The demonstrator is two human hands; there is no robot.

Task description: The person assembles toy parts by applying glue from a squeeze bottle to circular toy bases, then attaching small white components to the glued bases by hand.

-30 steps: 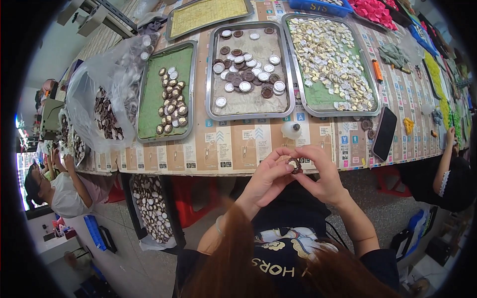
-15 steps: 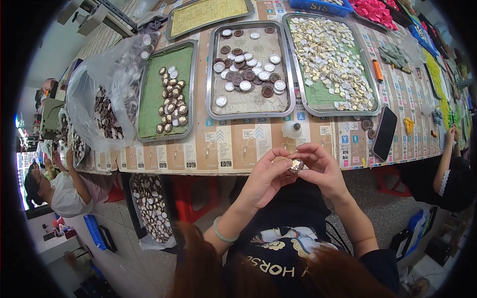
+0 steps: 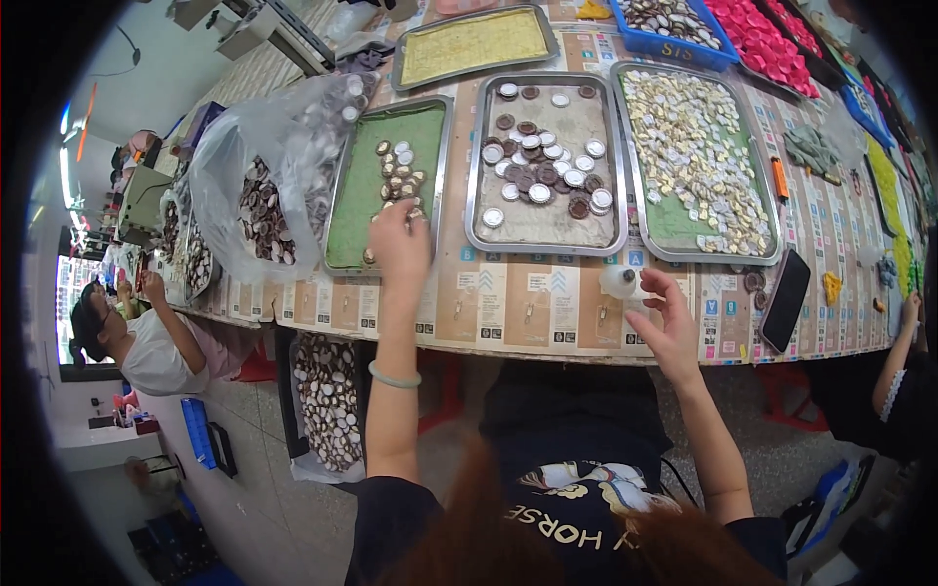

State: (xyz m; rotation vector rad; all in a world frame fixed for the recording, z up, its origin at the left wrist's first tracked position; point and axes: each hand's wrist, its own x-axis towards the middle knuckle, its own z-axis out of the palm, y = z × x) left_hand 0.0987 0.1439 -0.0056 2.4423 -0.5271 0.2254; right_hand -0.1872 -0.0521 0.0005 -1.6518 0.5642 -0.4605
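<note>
Downward fisheye view, head height

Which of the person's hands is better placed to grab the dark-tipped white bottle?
Probably the right hand: it is open, its fingers close beside the white bottle. The left hand is farther off, at the green-bottomed metal tray.

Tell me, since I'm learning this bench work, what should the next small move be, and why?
Probably close the right hand on the small whitish bottle with the dark tip: its thumb and fingers are spread open beside it, apparently holding nothing. The left hand seems occupied, its fingertips at the round brown-and-gold pieces in the green-floored rectangular metal tray.
</note>
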